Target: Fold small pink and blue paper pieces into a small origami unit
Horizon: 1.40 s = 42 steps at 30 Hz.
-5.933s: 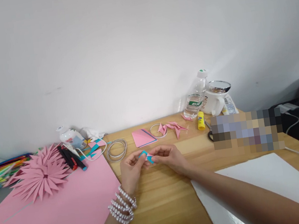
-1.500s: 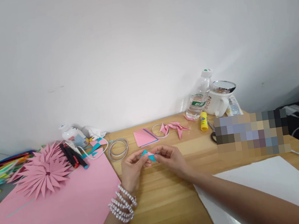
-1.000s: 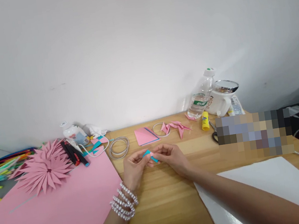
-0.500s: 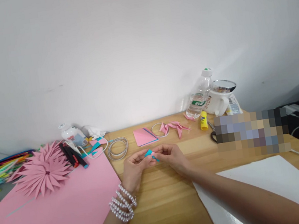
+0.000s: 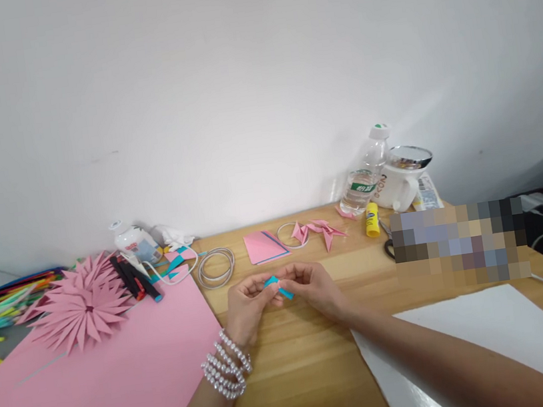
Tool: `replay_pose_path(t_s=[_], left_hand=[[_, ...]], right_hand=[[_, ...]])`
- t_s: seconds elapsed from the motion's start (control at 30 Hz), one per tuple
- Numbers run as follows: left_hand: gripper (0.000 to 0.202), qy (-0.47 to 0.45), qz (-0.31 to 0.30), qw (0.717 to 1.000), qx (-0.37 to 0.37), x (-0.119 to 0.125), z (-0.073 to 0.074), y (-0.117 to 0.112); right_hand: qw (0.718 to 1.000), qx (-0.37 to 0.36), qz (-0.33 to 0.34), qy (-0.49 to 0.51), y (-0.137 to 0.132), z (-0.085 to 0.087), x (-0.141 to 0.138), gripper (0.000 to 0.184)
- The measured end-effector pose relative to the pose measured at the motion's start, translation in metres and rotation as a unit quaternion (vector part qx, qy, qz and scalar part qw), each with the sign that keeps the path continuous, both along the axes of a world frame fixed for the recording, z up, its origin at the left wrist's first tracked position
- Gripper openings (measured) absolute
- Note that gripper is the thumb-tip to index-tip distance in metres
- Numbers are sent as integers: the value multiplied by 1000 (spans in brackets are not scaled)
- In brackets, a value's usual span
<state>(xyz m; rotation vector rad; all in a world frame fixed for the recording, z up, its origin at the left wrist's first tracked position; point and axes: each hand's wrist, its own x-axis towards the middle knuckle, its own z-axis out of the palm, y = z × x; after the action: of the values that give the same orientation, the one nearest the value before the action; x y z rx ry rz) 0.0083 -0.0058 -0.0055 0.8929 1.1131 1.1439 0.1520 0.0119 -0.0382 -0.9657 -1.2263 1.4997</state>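
A small folded piece of blue and pink paper (image 5: 278, 287) is pinched between both my hands just above the wooden table (image 5: 294, 362). My left hand (image 5: 248, 304), with pearl bracelets on its wrist, grips the paper's left end with curled fingers. My right hand (image 5: 313, 285) pinches the right end. Behind my hands lie a pink and blue paper stack (image 5: 263, 246) and several folded pink paper pieces (image 5: 318, 230).
A big pink sheet (image 5: 95, 390) lies at the left with a pink paper flower (image 5: 76, 305), markers (image 5: 136, 283) and coloured strips. Wire rings (image 5: 216, 266), a water bottle (image 5: 366, 173), a glue stick (image 5: 372, 219), a white mug (image 5: 400, 182) and scissors stand behind. A white sheet (image 5: 474, 350) lies at the right.
My fingers have worked the small paper slightly, turning and folding it between both hands. The hands stay in the same spot; the view has shifted a little.
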Motion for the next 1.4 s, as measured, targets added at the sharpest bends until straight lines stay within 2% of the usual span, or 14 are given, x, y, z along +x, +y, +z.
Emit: replay_pose_path(t_s=[0.2, 0.33, 0.47, 0.7, 1.1, 1.4], left_hand=[[32, -35, -32, 999, -11, -4, -2, 3], [31, -6, -18, 1000, -4, -5, -3, 4], [31, 29, -6, 1000, 8, -5, -2, 5], [28, 47, -7, 999, 22, -7, -2, 6], [29, 57, -76, 993, 64, -9, 6, 8], [23, 49, -69, 993, 83, -12, 0, 9]], right_hand=[[1000, 14, -9, -17, 2, 3, 1, 31], [999, 35, 1, 1, 3, 4, 1, 27], [997, 57, 45, 0, 3, 6, 3, 21], [994, 32, 104, -12, 2, 9, 5, 28], [993, 22, 116, 10, 5, 14, 13, 29], [989, 33, 135, 42, 0, 13, 10, 26]])
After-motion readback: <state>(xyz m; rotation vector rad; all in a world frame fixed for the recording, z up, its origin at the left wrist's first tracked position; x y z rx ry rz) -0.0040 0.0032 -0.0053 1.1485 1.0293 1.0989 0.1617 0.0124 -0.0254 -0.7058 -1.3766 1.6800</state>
